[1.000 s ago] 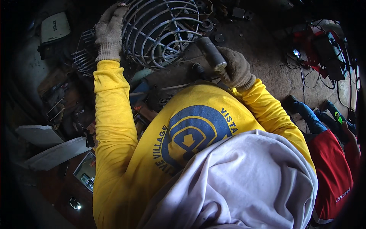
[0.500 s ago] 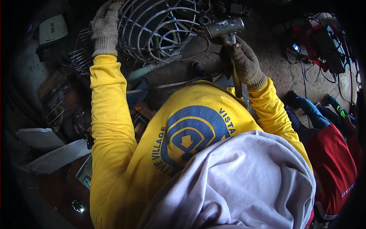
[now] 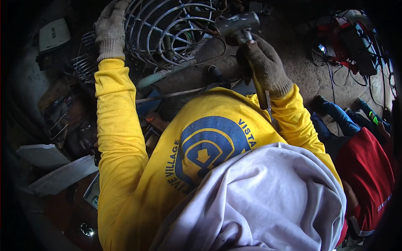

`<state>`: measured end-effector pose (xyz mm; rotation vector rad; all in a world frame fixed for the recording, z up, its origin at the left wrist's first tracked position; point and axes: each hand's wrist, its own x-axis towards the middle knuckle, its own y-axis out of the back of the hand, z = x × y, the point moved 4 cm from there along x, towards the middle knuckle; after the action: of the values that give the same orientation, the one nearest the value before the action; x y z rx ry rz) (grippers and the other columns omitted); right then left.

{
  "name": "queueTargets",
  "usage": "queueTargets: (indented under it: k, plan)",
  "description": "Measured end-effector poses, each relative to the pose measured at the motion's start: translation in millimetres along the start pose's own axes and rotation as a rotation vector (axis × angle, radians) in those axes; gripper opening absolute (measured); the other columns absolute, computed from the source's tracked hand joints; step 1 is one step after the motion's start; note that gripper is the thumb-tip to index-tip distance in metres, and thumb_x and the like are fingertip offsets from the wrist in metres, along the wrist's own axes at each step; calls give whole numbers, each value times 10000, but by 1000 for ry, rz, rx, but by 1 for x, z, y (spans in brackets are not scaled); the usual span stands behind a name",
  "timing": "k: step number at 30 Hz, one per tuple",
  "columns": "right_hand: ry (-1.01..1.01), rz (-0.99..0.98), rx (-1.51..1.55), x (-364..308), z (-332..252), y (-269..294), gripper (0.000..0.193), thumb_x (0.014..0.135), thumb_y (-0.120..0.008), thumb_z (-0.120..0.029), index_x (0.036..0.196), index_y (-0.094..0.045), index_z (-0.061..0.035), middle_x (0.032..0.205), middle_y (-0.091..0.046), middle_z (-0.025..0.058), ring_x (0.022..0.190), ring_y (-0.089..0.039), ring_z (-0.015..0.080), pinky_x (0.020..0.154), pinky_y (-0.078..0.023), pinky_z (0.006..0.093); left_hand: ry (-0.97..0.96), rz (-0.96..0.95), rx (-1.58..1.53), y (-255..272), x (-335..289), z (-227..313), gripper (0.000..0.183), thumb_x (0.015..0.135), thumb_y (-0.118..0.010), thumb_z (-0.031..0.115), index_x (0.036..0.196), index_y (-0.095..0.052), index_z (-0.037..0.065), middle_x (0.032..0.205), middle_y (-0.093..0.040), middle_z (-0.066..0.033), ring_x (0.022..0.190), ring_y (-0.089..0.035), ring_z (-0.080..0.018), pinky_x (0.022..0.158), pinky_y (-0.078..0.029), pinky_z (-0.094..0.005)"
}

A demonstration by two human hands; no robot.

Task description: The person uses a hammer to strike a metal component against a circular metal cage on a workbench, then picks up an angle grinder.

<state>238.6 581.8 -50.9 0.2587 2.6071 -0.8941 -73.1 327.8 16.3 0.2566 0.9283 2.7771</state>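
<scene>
My right hand (image 3: 268, 67), in a grey-brown knit glove, is closed round the handle of a sledgehammer (image 3: 238, 25). Its thick metal head is raised at the upper middle, and the yellowish handle points down toward my chest. At the upper left, my left hand (image 3: 111, 35), gloved in a paler knit, lies along the left side of a round metal wire cage (image 3: 165, 35). Its fingers seem bent onto the cage's edge, though the picture's top cuts off the tips. The cage has curved, concentric bars and tilts toward me.
A greenish pipe (image 3: 161, 77) and a thin rod lie below the cage. Pale panels (image 3: 63, 173) and scrap crowd the left, near a white-lidded case (image 3: 54, 34). Right, a red machine (image 3: 331, 46) trails cables. A person in a red shirt (image 3: 364, 171) is at the lower right.
The sledgehammer's head has shifted left and slightly up, tilting with my right hand. My left hand stays at the cage; the whole view has slid a little.
</scene>
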Motion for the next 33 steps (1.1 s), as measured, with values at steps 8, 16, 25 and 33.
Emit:
queueTargets:
  k: [8, 16, 25, 33]
  plan:
    - [-103, -12, -11, -4, -20, 9, 381, 1061, -543, -368, 1182, -608, -13, 697, -547, -3, 555, -488, 87, 493, -400, 243, -20, -5, 12, -1, 2, 1, 395, 910, -735, 356, 1185, -751, 72, 1156, -744, -57, 1101, -658, -154, 1044, -450, -296]
    - [-196, 15, -89, -2, -27, 8, 383, 1062, -533, -365, 1194, -617, -14, 685, -542, -5, 535, -476, 91, 490, -402, 245, -4, -7, -3, 1, 1, -2, 422, 899, -747, 366, 1196, -745, 68, 1157, -745, -61, 1097, -657, -162, 1041, -448, -299]
    - [-162, -45, -127, 1, -11, 11, 386, 1053, -556, -400, 1185, -638, -47, 726, -582, 7, 540, -511, 83, 483, -425, 239, 10, 41, 123, 2, -2, 6, 503, 865, -750, 457, 1183, -753, 67, 1174, -741, -74, 1129, -651, -190, 1063, -435, -324]
    - [-201, -83, -122, -8, -5, 7, 400, 1049, -567, -406, 1197, -649, -44, 748, -589, 1, 583, -535, 76, 501, -431, 225, 32, 51, 103, 1, -5, 10, 485, 869, -741, 452, 1186, -754, 86, 1189, -736, -83, 1120, -649, -191, 1060, -431, -311]
